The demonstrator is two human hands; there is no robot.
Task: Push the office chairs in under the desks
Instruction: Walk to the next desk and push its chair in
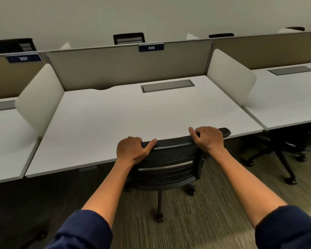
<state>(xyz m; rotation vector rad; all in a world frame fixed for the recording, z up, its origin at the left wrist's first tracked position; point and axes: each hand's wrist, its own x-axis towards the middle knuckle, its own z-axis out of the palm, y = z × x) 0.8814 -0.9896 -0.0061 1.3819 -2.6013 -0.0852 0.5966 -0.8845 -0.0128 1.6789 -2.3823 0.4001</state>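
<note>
At the near edge of the pale grey rectangular tabletop point(133, 114), in the head view, a black mesh-backed office chair point(169, 164) stands with its seat tucked beneath the desk and its backrest just beside the edge. The left hand point(131, 150) grips the top rail of the backrest near its left end, fingers point(133, 141) curled over the far side and the thumb laid along the rail. The right hand point(208, 139) holds the same rail near its right end, fingers wrapped over it. Both arms show rolled dark blue sleeves point(86, 230). A grey recessed cable hatch point(167, 85) lies toward the back of the tabletop, below a beige divider panel bearing a dark blue "306" label point(151, 47). To the right, a second black office chair point(284, 150) sits partly under the neighbouring desk, on the striped grey-green carpet point(196, 221).
</note>
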